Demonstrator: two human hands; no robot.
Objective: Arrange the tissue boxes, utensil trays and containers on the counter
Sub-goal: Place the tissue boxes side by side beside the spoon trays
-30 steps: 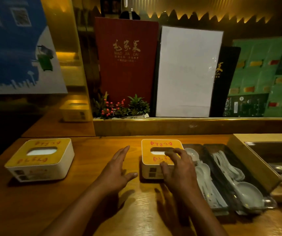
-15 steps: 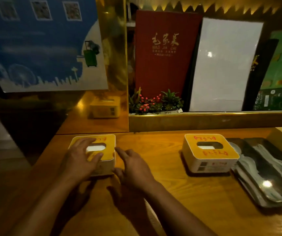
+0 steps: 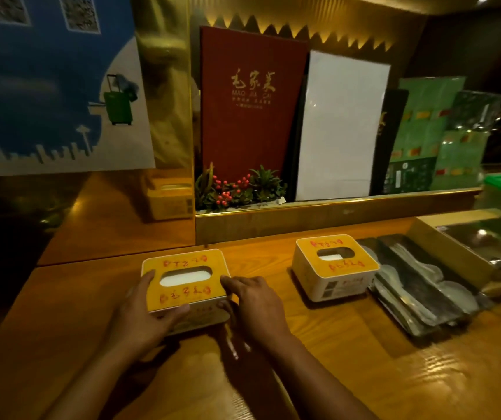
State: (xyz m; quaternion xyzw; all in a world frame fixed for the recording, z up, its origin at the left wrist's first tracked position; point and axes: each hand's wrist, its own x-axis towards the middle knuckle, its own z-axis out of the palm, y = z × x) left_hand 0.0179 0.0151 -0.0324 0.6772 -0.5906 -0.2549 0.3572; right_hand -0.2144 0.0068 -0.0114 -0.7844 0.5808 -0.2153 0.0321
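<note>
The left hand and right hand are clamping their fingers on the near tissue box, which is sitting on the wooden desk: white body, yellow lid with red characters, white tissue showing in the oval slot.

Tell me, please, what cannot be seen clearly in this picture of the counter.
- Near tissue box, head view: both hands cover its front corners, left hand, right hand. The front label is hidden.
- Far tissue box: the red writing is too blurred to read.
- Spoon trays: dark and glary, so the spoons cannot be counted.
- Wooden box: cut off by the right edge, contents unclear.
</note>
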